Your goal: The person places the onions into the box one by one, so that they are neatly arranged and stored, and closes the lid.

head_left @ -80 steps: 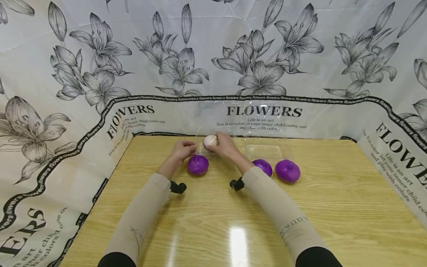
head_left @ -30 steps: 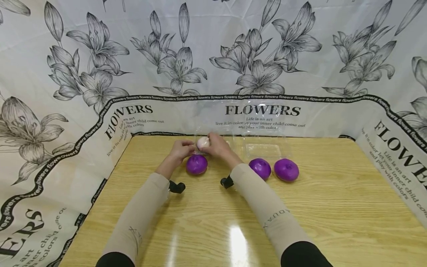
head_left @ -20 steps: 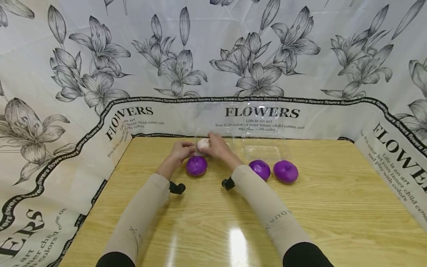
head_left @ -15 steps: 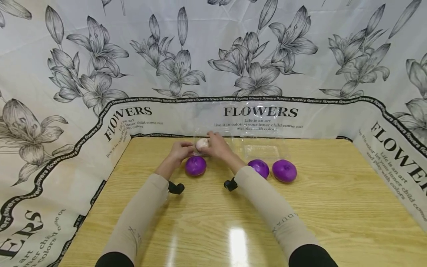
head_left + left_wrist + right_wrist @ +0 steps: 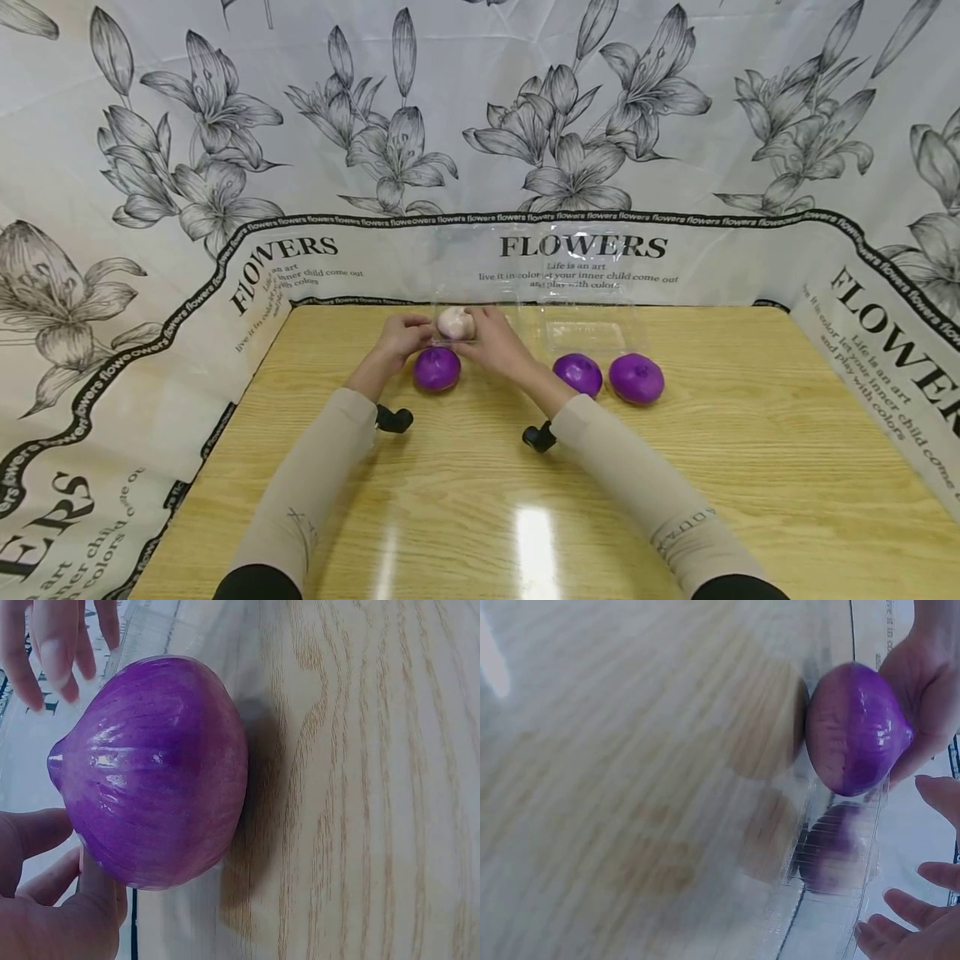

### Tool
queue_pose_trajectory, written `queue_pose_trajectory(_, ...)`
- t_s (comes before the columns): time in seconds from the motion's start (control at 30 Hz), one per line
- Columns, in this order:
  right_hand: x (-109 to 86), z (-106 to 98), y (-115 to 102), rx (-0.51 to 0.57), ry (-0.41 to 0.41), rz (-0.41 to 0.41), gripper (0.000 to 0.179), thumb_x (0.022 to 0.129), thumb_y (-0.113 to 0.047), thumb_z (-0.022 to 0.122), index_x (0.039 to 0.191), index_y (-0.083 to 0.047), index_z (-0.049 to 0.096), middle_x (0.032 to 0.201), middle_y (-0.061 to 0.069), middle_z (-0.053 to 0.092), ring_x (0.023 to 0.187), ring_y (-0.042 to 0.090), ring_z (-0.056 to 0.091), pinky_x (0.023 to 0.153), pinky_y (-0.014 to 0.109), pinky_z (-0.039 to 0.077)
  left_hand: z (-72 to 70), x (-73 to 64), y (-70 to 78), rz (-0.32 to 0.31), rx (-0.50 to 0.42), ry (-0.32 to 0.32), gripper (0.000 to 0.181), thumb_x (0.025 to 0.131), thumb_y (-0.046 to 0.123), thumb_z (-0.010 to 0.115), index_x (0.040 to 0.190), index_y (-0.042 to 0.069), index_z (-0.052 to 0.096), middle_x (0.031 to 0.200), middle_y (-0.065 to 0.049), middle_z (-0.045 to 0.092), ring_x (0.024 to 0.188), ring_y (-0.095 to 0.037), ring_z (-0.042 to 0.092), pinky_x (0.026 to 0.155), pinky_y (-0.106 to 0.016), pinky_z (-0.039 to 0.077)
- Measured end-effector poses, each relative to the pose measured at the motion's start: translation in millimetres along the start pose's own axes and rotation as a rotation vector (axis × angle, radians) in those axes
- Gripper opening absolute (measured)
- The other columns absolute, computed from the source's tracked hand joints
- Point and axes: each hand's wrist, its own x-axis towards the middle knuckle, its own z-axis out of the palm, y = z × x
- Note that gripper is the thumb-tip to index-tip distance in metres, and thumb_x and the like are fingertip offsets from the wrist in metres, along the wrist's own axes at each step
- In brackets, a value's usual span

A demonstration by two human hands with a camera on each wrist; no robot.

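Note:
My left hand (image 5: 405, 340) pinches the left edge of a clear plastic box (image 5: 832, 900) at the back of the table. Inside that box sits a round white-and-purple bulb (image 5: 455, 323), its purple side showing through the plastic in the right wrist view. My right hand (image 5: 495, 342) is at the bulb's right side, fingers spread and relaxed around nothing in the right wrist view (image 5: 915, 915). Just in front of the box, a glossy purple onion (image 5: 157, 772) lies on the table, close under my left hand. Its pointed top faces the box.
Two more purple onions (image 5: 577, 375) lie side by side to the right of my right wrist. Behind them stands a second clear box (image 5: 585, 336), its lid raised against the flower-printed curtain (image 5: 405, 258). The curtain closes off the table's (image 5: 465, 483) back and sides.
The white-and-purple bulb has been lowered leftward into the left box, and my right hand has let go of it. My left hand stays at the box's edge.

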Motion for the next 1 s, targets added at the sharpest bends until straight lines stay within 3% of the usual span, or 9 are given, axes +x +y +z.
queue_pose_trajectory(0.4,-33.2,-0.7,-10.5,0.001,-0.036,-0.008,0.079,0.090,-0.032,0.081,0.154,-0.006,0.043,0.152,0.020,0.044,0.138,0.037,0.045,0.116,0.053,0.042,-0.7,1.1,0.8,0.005,-0.001,0.006,0.044,0.103,0.003,0.057,0.144,-0.007,0.050,0.142,-0.025,0.051,0.118,-0.032,0.063,0.100,-0.033,0.057)
queue_pose_trajectory(0.77,-41.9,11.3,-14.8,-0.018,0.030,-0.007,0.076,0.088,-0.032,0.083,0.150,-0.007,0.048,0.154,0.021,0.043,0.140,0.037,0.042,0.116,0.054,0.041,0.1,2.8,0.4,0.009,0.006,0.004,0.044,0.102,0.003,0.058,0.144,-0.007,0.051,0.143,-0.024,0.052,0.121,-0.033,0.062,0.101,-0.033,0.057)
queue_pose_trajectory(1.0,-42.6,21.0,-16.9,0.033,-0.042,0.006,0.082,0.086,-0.033,0.084,0.152,-0.005,0.044,0.156,0.021,0.043,0.141,0.037,0.045,0.117,0.053,0.040,0.4,1.8,-1.2,0.014,0.002,0.002,0.042,0.102,0.002,0.058,0.143,-0.007,0.052,0.142,-0.024,0.052,0.119,-0.032,0.062,0.101,-0.034,0.057)
